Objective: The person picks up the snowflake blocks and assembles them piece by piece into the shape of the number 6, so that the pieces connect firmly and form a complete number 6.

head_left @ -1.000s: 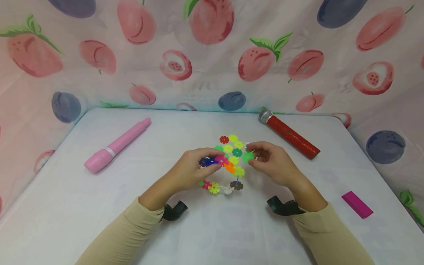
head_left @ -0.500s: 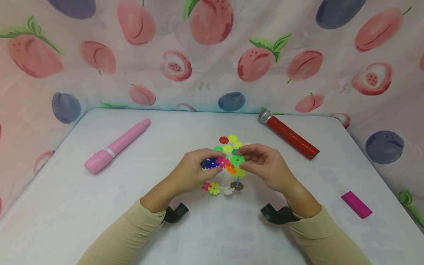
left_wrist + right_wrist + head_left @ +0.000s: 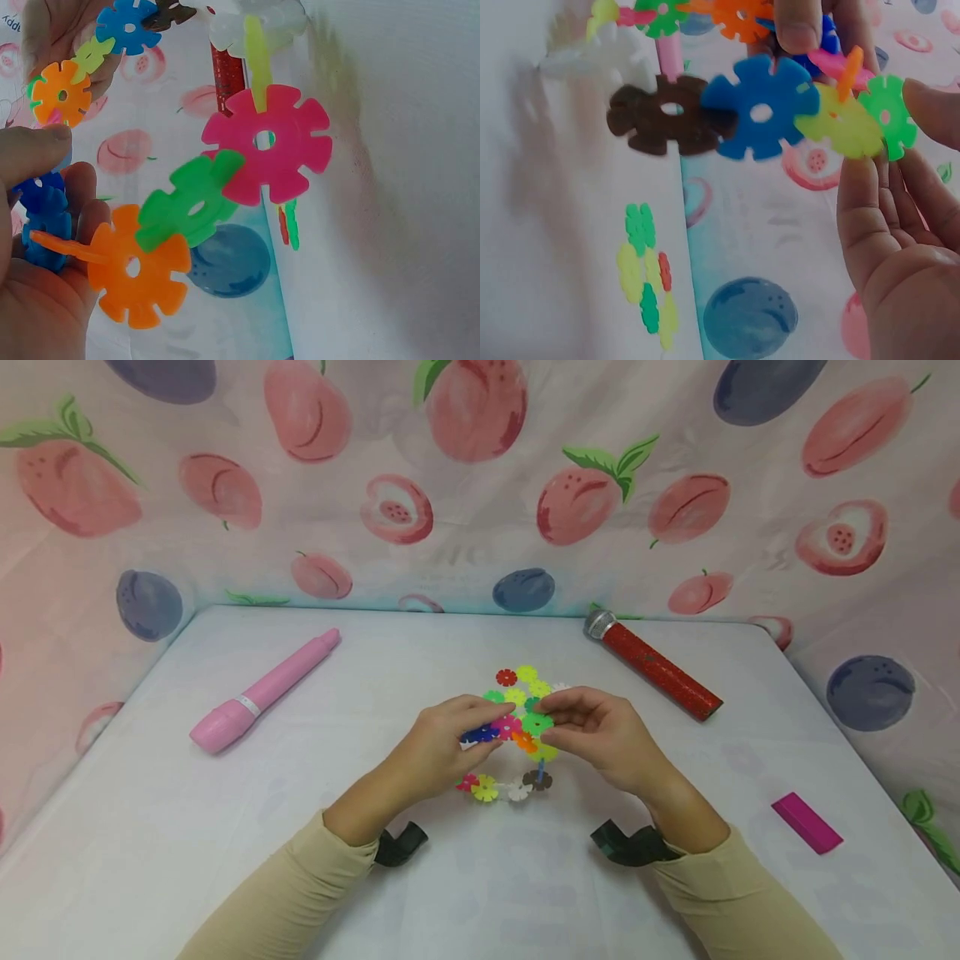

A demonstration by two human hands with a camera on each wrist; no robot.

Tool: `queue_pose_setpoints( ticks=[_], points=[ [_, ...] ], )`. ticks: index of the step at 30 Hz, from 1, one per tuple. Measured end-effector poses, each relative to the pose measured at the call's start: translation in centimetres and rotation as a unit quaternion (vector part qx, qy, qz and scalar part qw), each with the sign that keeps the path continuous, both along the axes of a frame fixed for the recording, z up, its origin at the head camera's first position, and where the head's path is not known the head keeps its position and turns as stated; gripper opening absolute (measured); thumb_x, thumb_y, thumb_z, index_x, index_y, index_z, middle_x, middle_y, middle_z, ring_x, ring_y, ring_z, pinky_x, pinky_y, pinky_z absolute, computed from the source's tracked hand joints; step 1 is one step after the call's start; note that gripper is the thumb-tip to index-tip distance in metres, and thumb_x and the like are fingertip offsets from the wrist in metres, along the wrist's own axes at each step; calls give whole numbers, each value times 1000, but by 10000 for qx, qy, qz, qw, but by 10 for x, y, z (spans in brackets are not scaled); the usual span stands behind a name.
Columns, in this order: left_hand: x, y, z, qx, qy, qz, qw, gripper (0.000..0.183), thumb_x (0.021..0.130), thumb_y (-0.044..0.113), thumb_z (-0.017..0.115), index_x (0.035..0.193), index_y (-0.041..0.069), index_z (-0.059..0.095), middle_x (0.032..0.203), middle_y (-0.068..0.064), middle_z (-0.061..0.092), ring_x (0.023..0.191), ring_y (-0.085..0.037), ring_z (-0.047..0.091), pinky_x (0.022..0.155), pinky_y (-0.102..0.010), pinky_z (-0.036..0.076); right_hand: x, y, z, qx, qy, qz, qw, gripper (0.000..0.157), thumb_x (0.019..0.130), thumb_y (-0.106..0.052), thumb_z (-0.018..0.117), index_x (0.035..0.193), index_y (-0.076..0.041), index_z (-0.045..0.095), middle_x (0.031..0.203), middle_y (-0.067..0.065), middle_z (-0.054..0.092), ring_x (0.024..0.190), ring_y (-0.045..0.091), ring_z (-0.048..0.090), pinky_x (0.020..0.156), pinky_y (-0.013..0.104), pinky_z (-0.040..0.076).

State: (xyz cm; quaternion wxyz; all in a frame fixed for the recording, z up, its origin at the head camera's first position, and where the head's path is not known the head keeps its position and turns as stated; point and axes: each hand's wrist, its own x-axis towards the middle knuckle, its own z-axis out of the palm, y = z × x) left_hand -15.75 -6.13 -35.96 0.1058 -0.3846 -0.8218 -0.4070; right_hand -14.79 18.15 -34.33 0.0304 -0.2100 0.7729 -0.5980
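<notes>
My left hand point(image 3: 431, 743) pinches a curved chain of slotted plastic flower discs at its blue discs point(image 3: 46, 229), between thumb and fingers. A pink disc point(image 3: 506, 727) and an orange disc point(image 3: 524, 742) follow toward my right hand point(image 3: 607, 735). That hand pinches a green disc point(image 3: 886, 116) by its edge. The green disc meets the chain's yellow disc point(image 3: 838, 124); whether it sits in a slot I cannot tell. Below hang a blue disc point(image 3: 761, 109), a brown disc point(image 3: 671, 116), a white disc point(image 3: 518, 790) and a lower pink disc point(image 3: 266, 142).
Several loose discs, among them a red disc point(image 3: 506, 677), lie on the white table behind the hands. A pink microphone point(image 3: 262, 693) lies at the left and a red microphone point(image 3: 660, 668) at the back right. A magenta block point(image 3: 807, 823) lies at the right.
My right hand has moved left with the green disc, up to the chain, and then stayed there. My left hand has shifted slightly right with the chain.
</notes>
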Motion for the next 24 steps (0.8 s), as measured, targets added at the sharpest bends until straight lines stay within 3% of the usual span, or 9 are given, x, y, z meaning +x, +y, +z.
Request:
queue_pose_setpoints(
  ticks=[5, 15, 19, 24],
  points=[
    [0, 0, -1, -11, 196, -98, 9998, 47, 83, -1, 79, 128, -1, 67, 108, -13, 67, 93, -22, 66, 78, -29, 57, 0, -2, -2, -20, -141, -14, 9999, 28, 87, 8, 71, 115, 10, 63, 113, 20, 65, 96, 19, 67, 82, 27, 56],
    [-2, 0, -4, 8, 810, -339, 9961, 50, 82, 2, 81, 129, -5, 64, 104, -14, 67, 87, -20, 66, 78, -20, 54, 1, -3, -1, 30, -228, -122, 9997, 28, 86, 7, 72, 113, 9, 65, 111, 19, 66, 93, 20, 67, 80, 27, 56],
    [-1, -1, -3, 27, 594, -445, 9972, 50, 84, 8, 81, 130, -3, 64, 108, -13, 67, 94, -20, 66, 82, -22, 54, 2, -3, 0, 23, -256, -87, 9996, 28, 87, 7, 72, 114, 10, 64, 112, 20, 66, 94, 20, 67, 81, 27, 56],
    [-1, -4, 0, 63, 9, -633, 9980, 46, 89, 9, 77, 133, 2, 64, 115, -10, 67, 103, -19, 65, 85, -31, 56, 2, -1, 2, 3, -292, -19, 9996, 29, 87, 8, 71, 116, 10, 63, 114, 20, 65, 95, 20, 67, 82, 27, 56]
  ],
)
